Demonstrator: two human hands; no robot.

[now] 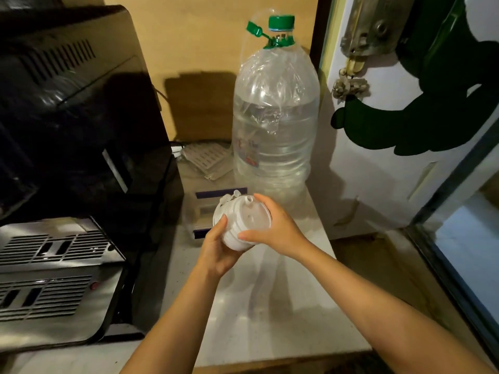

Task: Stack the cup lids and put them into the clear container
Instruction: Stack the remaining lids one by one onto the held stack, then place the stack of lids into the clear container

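hands [248, 238] grip ribbed stack of round white plastic lids [243, 225].

lids [244, 222]: I read white, stacked
bottle [275, 125]: clear, green cap [281, 22], 12 o'clock
machine [67, 109]: black, 9 o'clock
counter [270, 306]: white

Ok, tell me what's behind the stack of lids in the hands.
Behind the stack of lids sits a clear container with dark blue trim; further back, a big water bottle. The stack and hands cover part of the container, so its contents can't be judged.
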